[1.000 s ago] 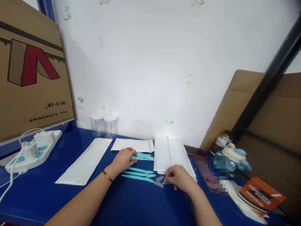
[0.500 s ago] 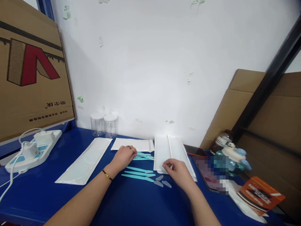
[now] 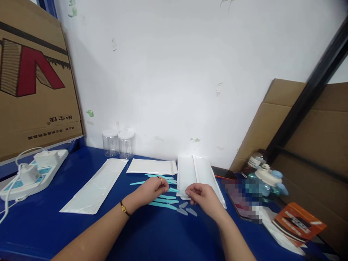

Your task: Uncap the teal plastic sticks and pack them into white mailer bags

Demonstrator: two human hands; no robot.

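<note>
Turquoise held tool [image 3: 174,190]: one end projects from the left fingertips, between the rear tool group [image 3: 168,178] and the front tool row [image 3: 164,206].
Left hand [image 3: 153,189]: thumb and fingers pinched on this single tool, with little gap.
Right hand [image 3: 202,195]: fingertips drawn together just beside the projecting end, apparently apart from it; cannot tell whether they pinch anything.
Translucent slips [image 3: 191,212]: three, on the blue table [image 3: 163,239], near the front tool row.
Change: left hand has drawn toward the right hand with one tool; right hand has left the slips.
Working effect: one tool is singled out; both hands now meet near its end.
</note>
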